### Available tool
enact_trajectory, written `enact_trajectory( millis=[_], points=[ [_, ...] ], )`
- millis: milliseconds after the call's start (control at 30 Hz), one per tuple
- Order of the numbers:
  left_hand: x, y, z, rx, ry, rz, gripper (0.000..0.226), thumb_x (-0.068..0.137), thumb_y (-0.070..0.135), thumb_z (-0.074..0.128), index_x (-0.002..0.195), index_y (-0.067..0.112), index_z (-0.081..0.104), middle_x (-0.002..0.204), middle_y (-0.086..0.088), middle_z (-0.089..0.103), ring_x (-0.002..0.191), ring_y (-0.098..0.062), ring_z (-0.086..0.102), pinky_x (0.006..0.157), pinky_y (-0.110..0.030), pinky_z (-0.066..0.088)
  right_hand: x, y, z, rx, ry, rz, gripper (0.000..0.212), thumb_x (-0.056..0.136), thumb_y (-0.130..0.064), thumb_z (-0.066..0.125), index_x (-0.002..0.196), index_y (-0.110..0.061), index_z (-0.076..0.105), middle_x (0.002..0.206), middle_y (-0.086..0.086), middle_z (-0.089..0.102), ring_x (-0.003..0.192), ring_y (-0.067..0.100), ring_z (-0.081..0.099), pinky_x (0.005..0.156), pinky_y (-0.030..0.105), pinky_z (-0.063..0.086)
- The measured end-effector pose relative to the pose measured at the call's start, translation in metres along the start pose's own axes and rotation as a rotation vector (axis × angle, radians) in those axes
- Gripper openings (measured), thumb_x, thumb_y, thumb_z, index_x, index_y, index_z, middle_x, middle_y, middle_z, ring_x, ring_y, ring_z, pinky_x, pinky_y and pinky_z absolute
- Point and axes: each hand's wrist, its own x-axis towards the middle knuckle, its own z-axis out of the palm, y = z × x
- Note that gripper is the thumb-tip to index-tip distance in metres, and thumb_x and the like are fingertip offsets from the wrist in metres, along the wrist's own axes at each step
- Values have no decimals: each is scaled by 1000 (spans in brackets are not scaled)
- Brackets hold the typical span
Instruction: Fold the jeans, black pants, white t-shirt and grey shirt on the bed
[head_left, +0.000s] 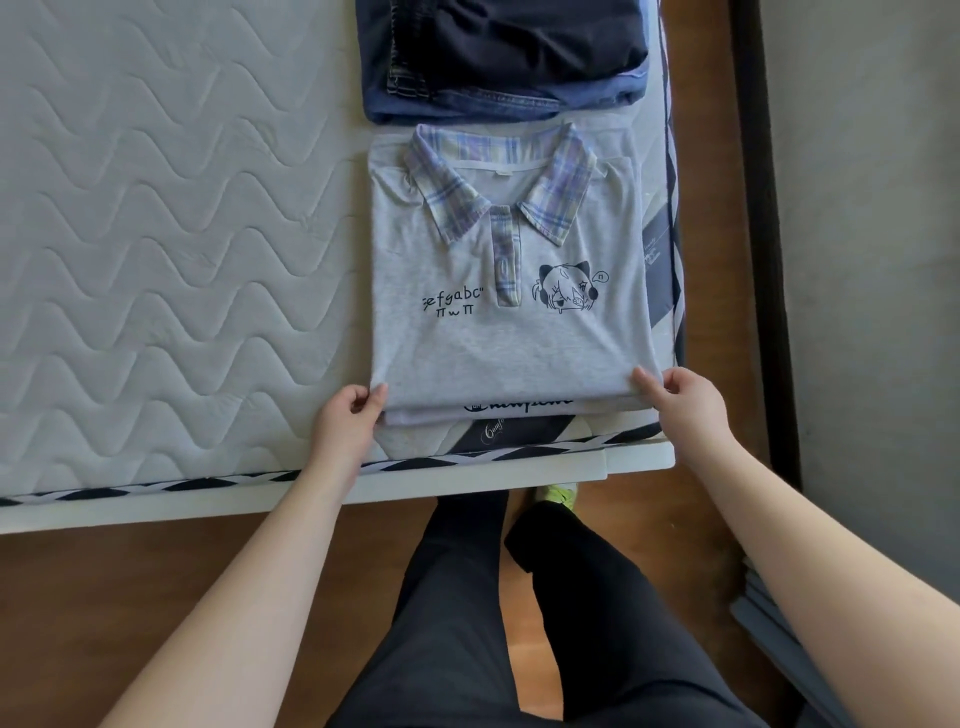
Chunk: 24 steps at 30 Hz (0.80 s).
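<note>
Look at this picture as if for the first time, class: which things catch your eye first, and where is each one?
The folded grey shirt with its checked collar lies near the mattress corner, on a white t-shirt. The left hand and right hand pinch its near corners. Beyond it, black pants sit on folded jeans.

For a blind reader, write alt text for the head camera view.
Both hands, left hand and right hand, pinch the near corners of a folded grey shirt stacked on a white t-shirt on the bed. Beyond it, black pants lie on folded jeans.
</note>
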Motion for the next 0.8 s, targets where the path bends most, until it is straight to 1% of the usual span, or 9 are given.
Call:
enact_trajectory(
  millis=[67, 133, 200, 300, 400, 533, 600, 667, 800],
  points=[
    [-6, 2, -3, 96, 28, 40, 40, 90, 51, 60, 75, 13, 59, 70, -10, 63, 66, -19, 57, 66, -33, 45, -3, 3, -4, -50, 16, -38, 54, 86, -54, 63, 77, -2, 53, 65, 3, 52, 58, 16, 45, 57, 33, 39],
    [-13, 2, -4, 254, 43, 93, 39, 90, 53, 59, 71, 19, 57, 57, 4, 53, 52, -12, 46, 51, -28, 36, -6, 10, -5, -104, 12, -40, 52, 87, -53, 63, 73, -5, 50, 64, 3, 50, 58, 17, 44, 56, 34, 39],
    [-18, 0, -3, 341, 58, 119, 38, 90, 53, 59, 71, 21, 56, 54, 8, 48, 50, -10, 42, 47, -28, 32, -8, 17, -2, -139, -8, -7, 49, 87, -52, 63, 68, -12, 43, 61, 1, 47, 57, 17, 42, 54, 33, 35],
    [-19, -5, 2, 357, 82, 90, 37, 90, 52, 58, 72, 20, 55, 58, 6, 50, 54, -12, 46, 49, -28, 33, -6, 24, 5, -130, -9, 26, 45, 87, -51, 64, 69, -14, 47, 64, -2, 50, 60, 16, 46, 53, 30, 34],
    [-15, -7, 9, 312, 57, 18, 37, 90, 50, 60, 76, 16, 54, 64, 1, 54, 59, -17, 49, 53, -29, 35, -3, 27, 10, -54, 28, 39, 35, 84, -50, 68, 85, -18, 54, 82, -7, 59, 73, 11, 55, 58, 27, 39],
    [-13, -6, 18, -105, -27, -135, 28, 93, 27, 64, 107, 10, 46, 100, -3, 63, 77, -19, 67, 66, -24, 53, 5, 22, 12, 124, -29, 135, 45, 82, -49, 72, 108, -22, 47, 99, -7, 58, 87, 15, 59, 77, 34, 49],
    [-13, -3, 19, -134, -39, -155, 25, 94, 23, 63, 112, 11, 51, 94, -1, 65, 70, -16, 64, 67, -25, 53, 11, 20, 13, 83, -105, 169, 35, 86, -45, 70, 101, -19, 51, 93, 1, 59, 81, 21, 58, 73, 35, 48],
    [-12, -2, 19, -31, -57, -145, 16, 96, 26, 61, 99, 11, 63, 76, 0, 65, 63, -14, 60, 68, -29, 53, 15, 18, 12, 27, -169, 156, 31, 90, -40, 66, 88, -11, 53, 82, 8, 62, 70, 23, 59, 65, 36, 49],
    [-22, 8, 13, 34, -49, -107, 13, 95, 25, 61, 90, 14, 66, 67, -2, 66, 60, -14, 63, 70, -39, 56, 18, 14, 0, -89, -155, 102, 30, 91, -31, 66, 86, -3, 58, 75, 5, 71, 64, 16, 67, 63, 34, 54]
  ],
)
